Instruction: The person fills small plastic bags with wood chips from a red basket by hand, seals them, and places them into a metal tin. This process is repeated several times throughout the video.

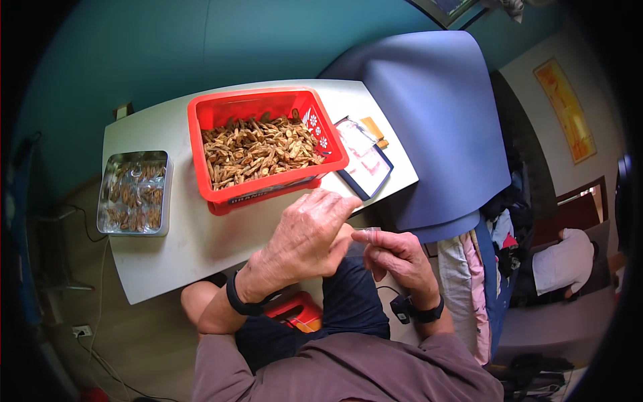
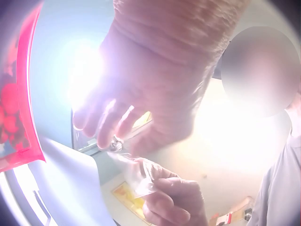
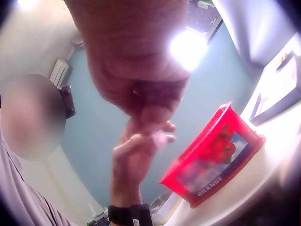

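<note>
Above the table's front edge, my two hands meet over a small clear plastic bag (image 1: 357,249). My right hand (image 1: 396,260) pinches the bag between thumb and fingers. With its fingers bent down, my left hand (image 1: 305,231) is right at the top of the bag. In the left wrist view, a small pale, crumpled-looking piece (image 2: 115,143) shows between the left fingertips and thumb; I cannot tell what it is. A red plastic basket (image 1: 268,182) beyond the hands holds many dried, brown root slices (image 1: 261,151).
An open metal tin (image 1: 167,201) with several small bags of slices stands left on the white table (image 1: 181,258). Right of the basket lies a dark-edged tray (image 1: 378,181). A blue-grey sheet (image 1: 429,120) rises beyond it. A person in white (image 1: 566,261) bends at far right.
</note>
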Demonstrator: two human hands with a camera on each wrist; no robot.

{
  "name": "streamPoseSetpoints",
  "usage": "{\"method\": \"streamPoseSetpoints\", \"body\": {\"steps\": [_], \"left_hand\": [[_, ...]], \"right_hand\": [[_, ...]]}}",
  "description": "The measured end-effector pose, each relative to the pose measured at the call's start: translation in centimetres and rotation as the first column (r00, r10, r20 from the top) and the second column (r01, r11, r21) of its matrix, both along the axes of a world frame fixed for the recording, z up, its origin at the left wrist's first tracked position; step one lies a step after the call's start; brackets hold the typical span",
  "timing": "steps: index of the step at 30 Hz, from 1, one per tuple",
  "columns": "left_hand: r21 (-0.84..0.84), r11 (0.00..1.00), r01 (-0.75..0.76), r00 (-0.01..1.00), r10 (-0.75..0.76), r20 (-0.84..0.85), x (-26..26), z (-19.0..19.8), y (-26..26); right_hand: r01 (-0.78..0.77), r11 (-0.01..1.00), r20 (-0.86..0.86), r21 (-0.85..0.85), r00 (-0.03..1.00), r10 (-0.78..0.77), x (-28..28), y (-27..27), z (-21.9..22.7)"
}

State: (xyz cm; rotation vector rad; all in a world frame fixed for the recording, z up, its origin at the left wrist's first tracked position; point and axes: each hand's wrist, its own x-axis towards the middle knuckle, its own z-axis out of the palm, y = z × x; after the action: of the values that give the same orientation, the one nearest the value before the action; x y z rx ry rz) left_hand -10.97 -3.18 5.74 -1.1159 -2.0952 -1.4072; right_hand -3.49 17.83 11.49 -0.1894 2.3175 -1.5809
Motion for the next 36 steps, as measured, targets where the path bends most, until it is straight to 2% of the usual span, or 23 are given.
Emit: {"method": "streamPoseSetpoints", "body": {"steps": [4, 8, 10, 14, 16, 19, 25, 29, 31, 36], "left_hand": [[-0.094, 0.989, 0.112, 0.994, -0.109, 0.028, 0.8, 0.3, 0.7], [-0.105, 0.991, 0.080, 0.996, -0.077, 0.035, 1.2, -0.5, 2.0], [-0.086, 0.993, 0.086, 0.995, -0.081, 0.054, 1.2, -0.8, 2.3], [-0.059, 0.996, 0.068, 0.997, -0.065, 0.051, 1.1, -0.9, 2.6], [-0.061, 0.997, 0.055, 0.998, -0.052, 0.045, 1.0, -1.0, 2.5], [-0.036, 0.997, 0.061, 0.998, -0.060, 0.034, 0.9, -0.9, 2.4], [-0.021, 0.998, 0.055, 0.997, -0.054, 0.048, 1.0, -0.6, 2.3], [0.007, 0.997, 0.075, 0.997, -0.075, 0.036, 0.7, -0.7, 2.0], [0.005, 0.997, 0.072, 0.997, -0.072, 0.028, 0.6, -0.7, 1.8], [0.010, 0.999, 0.053, 0.998, -0.054, 0.028, 0.7, -0.3, 1.5]], "right_hand": [[0.045, 0.999, 0.085, -0.020, 0.996, -0.043, -0.3, 0.0, 0.3], [0.047, 0.998, 0.068, -0.046, 0.997, -0.044, -0.4, 0.4, 0.0], [0.013, 1.000, 0.063, 0.008, 0.998, -0.014, -0.7, 0.7, 0.0], [-0.025, 1.000, 0.017, 0.005, 1.000, 0.025, -1.0, 0.9, 0.6], [-0.144, 0.988, 0.017, 0.046, 0.989, 0.144, -1.3, 1.0, 1.1], [-0.175, 0.980, 0.054, 0.096, 0.984, 0.171, -1.6, 0.8, 2.2], [-0.243, 0.949, 0.016, 0.202, 0.969, 0.245, -2.4, 0.5, 3.0], [-0.258, 0.945, 0.019, 0.200, 0.965, 0.260, -2.6, -0.3, 3.9], [-0.246, 0.959, 0.088, 0.144, 0.968, 0.235, -2.7, -0.3, 4.3], [-0.288, 0.933, 0.098, 0.215, 0.957, 0.273, -3.3, -0.8, 5.3]]}}
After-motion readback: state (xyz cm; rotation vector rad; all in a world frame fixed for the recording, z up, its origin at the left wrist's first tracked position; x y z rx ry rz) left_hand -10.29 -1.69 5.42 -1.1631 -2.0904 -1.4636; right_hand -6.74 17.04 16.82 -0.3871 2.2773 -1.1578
